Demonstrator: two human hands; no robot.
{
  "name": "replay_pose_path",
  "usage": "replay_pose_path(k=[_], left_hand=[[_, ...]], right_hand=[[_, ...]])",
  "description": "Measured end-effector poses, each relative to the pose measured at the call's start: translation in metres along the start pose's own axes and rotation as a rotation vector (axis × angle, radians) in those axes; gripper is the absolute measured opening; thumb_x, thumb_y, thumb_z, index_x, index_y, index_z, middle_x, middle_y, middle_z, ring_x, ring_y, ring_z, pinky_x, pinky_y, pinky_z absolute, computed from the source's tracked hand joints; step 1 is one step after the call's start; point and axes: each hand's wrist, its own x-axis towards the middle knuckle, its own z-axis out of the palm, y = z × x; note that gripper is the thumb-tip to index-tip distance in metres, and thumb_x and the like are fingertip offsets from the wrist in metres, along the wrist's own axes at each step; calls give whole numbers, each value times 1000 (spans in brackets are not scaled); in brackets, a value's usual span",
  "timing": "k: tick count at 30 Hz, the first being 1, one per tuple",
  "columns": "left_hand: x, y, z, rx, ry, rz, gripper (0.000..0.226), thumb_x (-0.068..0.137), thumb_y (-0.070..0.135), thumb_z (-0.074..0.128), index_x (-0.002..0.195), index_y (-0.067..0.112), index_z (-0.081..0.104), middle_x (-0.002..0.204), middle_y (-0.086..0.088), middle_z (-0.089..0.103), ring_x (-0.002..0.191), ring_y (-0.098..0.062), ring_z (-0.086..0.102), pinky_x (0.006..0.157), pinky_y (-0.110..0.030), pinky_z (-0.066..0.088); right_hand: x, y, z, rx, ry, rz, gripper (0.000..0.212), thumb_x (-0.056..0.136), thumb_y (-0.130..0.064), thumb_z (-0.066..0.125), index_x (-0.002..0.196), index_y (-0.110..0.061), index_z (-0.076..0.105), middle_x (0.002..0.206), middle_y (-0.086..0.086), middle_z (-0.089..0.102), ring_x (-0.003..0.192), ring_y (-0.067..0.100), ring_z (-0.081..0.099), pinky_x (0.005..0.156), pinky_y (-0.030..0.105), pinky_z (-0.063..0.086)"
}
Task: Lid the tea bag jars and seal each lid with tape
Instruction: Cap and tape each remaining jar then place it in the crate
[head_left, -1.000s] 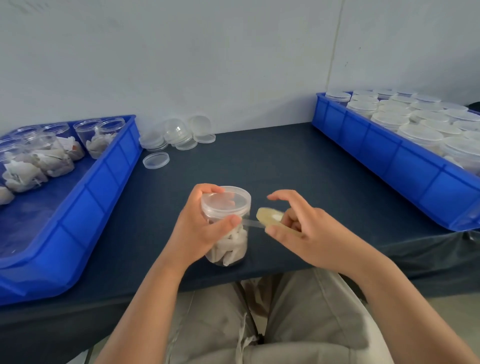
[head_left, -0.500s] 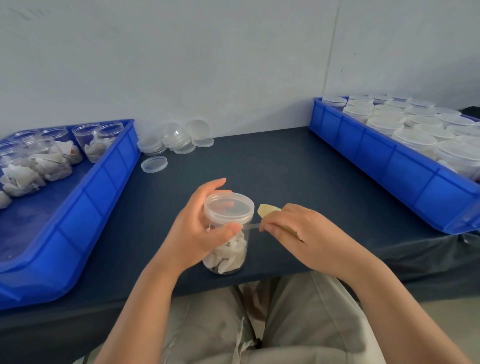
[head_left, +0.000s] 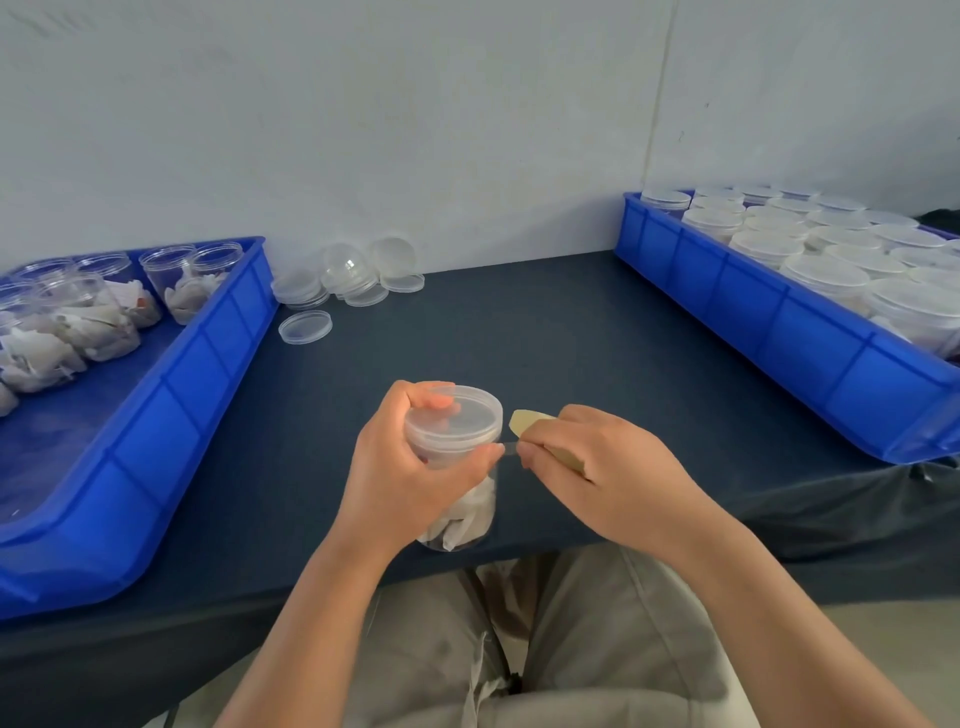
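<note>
Left hand (head_left: 410, 467) gripped jar (head_left: 467, 519) at table's (head_left: 519, 338) near edge, thumb pressed on lid (head_left: 470, 415) rim. Right hand (head_left: 597, 467), at jar's 3 o'clock, clamped tape roll (head_left: 523, 422); short tape strip (head_left: 510, 448) ran horizontally to lid seam.

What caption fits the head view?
Left hand grips a lidded tea bag jar while right hand holds a tape roll beside it.

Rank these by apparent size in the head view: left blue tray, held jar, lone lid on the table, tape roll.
1. left blue tray
2. held jar, nearer the camera
3. lone lid and tape roll: unranked, the right hand hides most of the roll
</note>
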Motion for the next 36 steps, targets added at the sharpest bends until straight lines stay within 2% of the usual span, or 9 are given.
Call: replay_pose_path(k=[4,7,11,14,26,30,32,34,36], left_hand=[[-5,3,9,81,31,52,59,65,67,86,108,45,53,126,26,65,117,-6,65,86,-12,50],[-5,6,16,155,79,63,60,65,72,85,107,44,52,121,28,64,113,-1,64,84,-9,48],[-2,9,20,291,71,166,65,66,68,86,111,31,55,119,25,62,110,14,56,84,0,39],[3,11,19,335,53,197,64,65,69,84,108,32,55,117,27,60,106,20,53,84,2,37],[16,2,14,369,55,228,60,67,70,82,105,33,54,113,22,63,101,13,56,79,0,40],[19,-3,12,338,96,150,58,65,70,81,104,37,53,112,24,63,101,12,57,79,0,39],[19,-3,9,323,132,127,59,66,69,80,105,33,55,111,22,63,99,8,58,79,0,39],[14,2,9,283,129,147,59,63,66,82,104,31,57,112,22,65,99,4,60,81,-6,45],[-4,9,21,180,49,225,58,60,57,87,102,30,58,118,22,67,105,-2,66,85,-18,52]], right_hand=[[1,-12,12,-97,116,104,35,102,-57,40,101,-41,71,81,-9,53,74,15,56,59,32,49],[2,-15,17,-172,178,156,36,101,-57,39,95,-41,71,77,-10,50,68,14,53,52,29,45],[2,-10,16,-202,224,147,36,102,-53,42,97,-43,76,75,-11,47,61,12,46,46,24,25],[3,-8,16,-203,248,141,35,101,-49,43,97,-41,77,72,-10,42,59,12,41,48,25,16],[23,-14,19,-222,158,185,31,107,-42,40,100,-37,70,85,-7,51,70,19,55,51,30,30],[38,-16,23,-223,158,193,31,107,-41,39,88,-34,62,84,-7,51,68,21,56,53,31,36],[46,-18,31,-208,179,181,30,107,-41,39,80,-36,52,80,-8,49,65,20,55,51,31,34],[60,-13,38,-268,169,218,28,107,-40,41,80,-37,50,83,-8,50,66,22,57,51,30,31],[76,6,38,-381,76,345,28,109,-40,41,95,-33,64,100,1,59,80,28,64,58,33,40]])
